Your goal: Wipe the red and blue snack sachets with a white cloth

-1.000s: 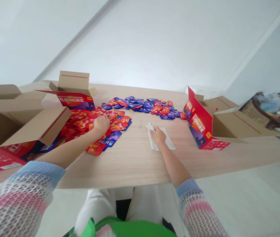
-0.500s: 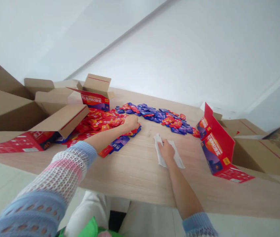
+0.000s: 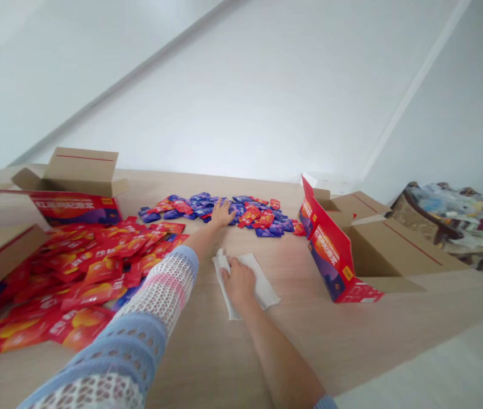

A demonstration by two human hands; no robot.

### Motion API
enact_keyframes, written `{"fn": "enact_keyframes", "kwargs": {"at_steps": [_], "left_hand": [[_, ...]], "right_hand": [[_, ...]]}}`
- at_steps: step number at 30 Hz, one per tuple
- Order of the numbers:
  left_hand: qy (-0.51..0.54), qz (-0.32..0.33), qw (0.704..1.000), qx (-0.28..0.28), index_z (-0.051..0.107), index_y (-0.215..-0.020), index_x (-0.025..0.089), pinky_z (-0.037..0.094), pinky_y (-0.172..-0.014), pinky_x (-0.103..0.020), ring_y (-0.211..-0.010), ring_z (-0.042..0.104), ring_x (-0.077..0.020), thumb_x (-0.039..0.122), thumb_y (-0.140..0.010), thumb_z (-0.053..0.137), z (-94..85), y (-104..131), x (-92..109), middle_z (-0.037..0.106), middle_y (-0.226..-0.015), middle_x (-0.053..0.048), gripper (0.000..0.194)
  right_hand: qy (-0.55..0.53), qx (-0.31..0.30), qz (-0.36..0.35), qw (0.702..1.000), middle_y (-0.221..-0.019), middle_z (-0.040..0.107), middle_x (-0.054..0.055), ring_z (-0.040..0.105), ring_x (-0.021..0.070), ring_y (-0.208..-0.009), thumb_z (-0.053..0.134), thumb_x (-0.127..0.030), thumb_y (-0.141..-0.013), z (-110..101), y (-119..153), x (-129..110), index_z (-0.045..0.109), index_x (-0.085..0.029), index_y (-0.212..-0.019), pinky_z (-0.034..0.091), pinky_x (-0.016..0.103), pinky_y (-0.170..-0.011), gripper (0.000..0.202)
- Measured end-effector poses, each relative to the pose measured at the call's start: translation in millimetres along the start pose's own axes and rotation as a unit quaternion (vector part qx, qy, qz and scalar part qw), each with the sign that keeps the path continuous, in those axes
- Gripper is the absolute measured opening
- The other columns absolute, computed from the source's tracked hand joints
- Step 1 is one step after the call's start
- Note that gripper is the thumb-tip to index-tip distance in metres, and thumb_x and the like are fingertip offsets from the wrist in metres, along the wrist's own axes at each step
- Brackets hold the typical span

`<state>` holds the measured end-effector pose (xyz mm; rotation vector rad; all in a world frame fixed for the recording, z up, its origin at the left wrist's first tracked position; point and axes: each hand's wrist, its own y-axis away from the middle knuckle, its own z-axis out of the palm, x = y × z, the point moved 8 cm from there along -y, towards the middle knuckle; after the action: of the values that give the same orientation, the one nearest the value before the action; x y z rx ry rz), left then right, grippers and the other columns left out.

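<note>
My left hand (image 3: 223, 213) reaches over the row of small purple and red sachets (image 3: 201, 205) at the back of the table, its fingers spread on or just above them. On the wooden tabletop nearer to me, my right hand (image 3: 240, 279) grips a white cloth or tissue (image 3: 262, 284) with bent fingers. A large heap of red sachets (image 3: 96, 267) lies to the left, partly hidden by my left sleeve. More red and purple sachets (image 3: 267, 218) lie right of my left hand.
An open red and purple carton (image 3: 79, 209) stands at the back left, with cardboard flaps (image 3: 3, 253) before it. Open cartons (image 3: 330, 255) stand at the right. Beyond them is a cluttered side table (image 3: 467, 216). A white wall rises behind.
My left hand has moved from the red heap to the purple and red row, and its fingers have spread. The view has shifted right, showing the side table. My right hand still has the cloth.
</note>
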<state>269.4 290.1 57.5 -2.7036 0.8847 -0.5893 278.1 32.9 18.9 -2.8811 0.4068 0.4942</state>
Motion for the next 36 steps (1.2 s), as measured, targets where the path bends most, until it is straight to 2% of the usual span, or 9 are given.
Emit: {"fn": "enact_keyframes", "kwargs": {"at_steps": [2, 5, 10, 14, 19, 25, 31, 34, 36], "left_hand": [[-0.054, 0.001, 0.998, -0.015, 0.038, -0.141, 0.009, 0.004, -0.113, -0.051, -0.142, 0.005, -0.0339, 0.042, -0.083, 0.049, 16.2, -12, 2, 0.028, -0.152, -0.014, 0.067], [-0.110, 0.016, 0.994, -0.013, 0.044, -0.137, 0.012, -0.001, -0.110, -0.056, -0.141, 0.011, -0.0346, 0.039, -0.080, 0.053, 28.6, -21, 8, 0.040, -0.144, -0.017, 0.064], [-0.171, 0.067, 0.983, 0.017, 0.063, -0.111, 0.013, 0.012, -0.107, -0.051, -0.124, 0.040, -0.0306, 0.020, -0.081, 0.049, 19.4, -10, 29, 0.061, -0.118, -0.017, 0.034], [-0.182, 0.102, 0.978, -0.006, 0.065, -0.103, 0.011, 0.029, -0.095, -0.041, -0.106, 0.055, -0.0264, 0.010, -0.085, 0.039, 0.2, 20, 34, 0.066, -0.102, -0.019, 0.032], [-0.198, 0.138, 0.970, 0.011, 0.064, -0.110, 0.015, 0.034, -0.084, -0.039, -0.100, 0.058, -0.0256, 0.016, -0.092, 0.034, -55.4, 79, 30, 0.066, -0.102, -0.016, 0.034], [-0.122, 0.120, 0.985, 0.009, 0.061, -0.116, 0.018, 0.035, -0.087, -0.039, -0.099, 0.057, -0.0252, 0.021, -0.094, 0.034, -115.9, 185, 25, 0.066, -0.100, -0.015, 0.036], [-0.004, 0.099, 0.994, -0.041, 0.066, -0.106, 0.017, 0.036, -0.088, -0.036, -0.093, 0.060, -0.0241, 0.018, -0.090, 0.040, -101.4, 290, 41, 0.066, -0.089, -0.016, 0.031], [-0.018, 0.103, 0.994, -0.043, 0.067, -0.099, 0.019, 0.038, -0.084, -0.033, -0.089, 0.062, -0.0235, 0.027, -0.091, 0.044, -90.5, 320, 59, 0.067, -0.084, -0.014, 0.026], [-0.038, 0.098, 0.993, -0.053, 0.068, -0.094, 0.018, 0.040, -0.081, -0.034, -0.086, 0.063, -0.0262, 0.041, -0.089, 0.048, -85.3, 333, 69, 0.067, -0.084, -0.015, 0.031]], "right_hand": [[-0.008, 0.001, -0.012, 1.000, -0.096, 0.069, 0.010, 0.064, 0.0261, -0.092, 0.048, -0.040, -0.089, 1, -1, -3, 0.058, -0.021, -0.104, 0.043, 0.035, -0.077, 0.026], [-0.016, 0.002, -0.025, 1.000, -0.097, 0.069, 0.009, 0.064, 0.0267, -0.092, 0.050, -0.041, -0.088, 4, -1, -4, 0.058, -0.022, -0.103, 0.044, 0.036, -0.078, 0.025], [-0.012, -0.003, -0.040, 0.999, -0.097, 0.069, 0.008, 0.063, 0.0262, -0.094, 0.051, -0.042, -0.087, 5, 0, -6, 0.058, -0.023, -0.104, 0.043, 0.037, -0.080, 0.026], [-0.006, -0.012, -0.055, 0.998, -0.096, 0.070, 0.007, 0.064, 0.0240, -0.091, 0.051, -0.043, -0.088, 4, 2, -5, 0.058, -0.022, -0.105, 0.043, 0.034, -0.078, 0.027], [-0.008, -0.027, -0.041, 0.999, -0.098, 0.070, 0.008, 0.064, 0.0209, -0.090, 0.047, -0.043, -0.091, 5, 2, 5, 0.058, -0.023, -0.109, 0.042, 0.029, -0.077, 0.029], [-0.094, 0.026, 0.028, 0.995, -0.096, 0.068, 0.008, 0.062, 0.0208, -0.089, 0.035, -0.046, -0.095, 1, -8, 26, 0.056, -0.021, -0.108, 0.040, 0.027, -0.073, 0.035], [-0.228, 0.154, 0.011, 0.961, -0.089, 0.065, 0.010, 0.057, 0.0202, -0.081, 0.023, -0.047, -0.095, -16, -4, 41, 0.055, -0.015, -0.097, 0.040, 0.027, -0.072, 0.045], [-0.299, 0.157, -0.023, 0.941, -0.083, 0.063, 0.008, 0.054, 0.0191, -0.073, 0.027, -0.052, -0.093, -9, 6, 35, 0.055, -0.014, -0.091, 0.040, 0.027, -0.067, 0.047], [-0.329, 0.116, -0.059, 0.935, -0.080, 0.062, 0.007, 0.054, 0.0180, -0.070, 0.031, -0.053, -0.092, 1, 17, 20, 0.056, -0.014, -0.091, 0.040, 0.027, -0.064, 0.046]]}}
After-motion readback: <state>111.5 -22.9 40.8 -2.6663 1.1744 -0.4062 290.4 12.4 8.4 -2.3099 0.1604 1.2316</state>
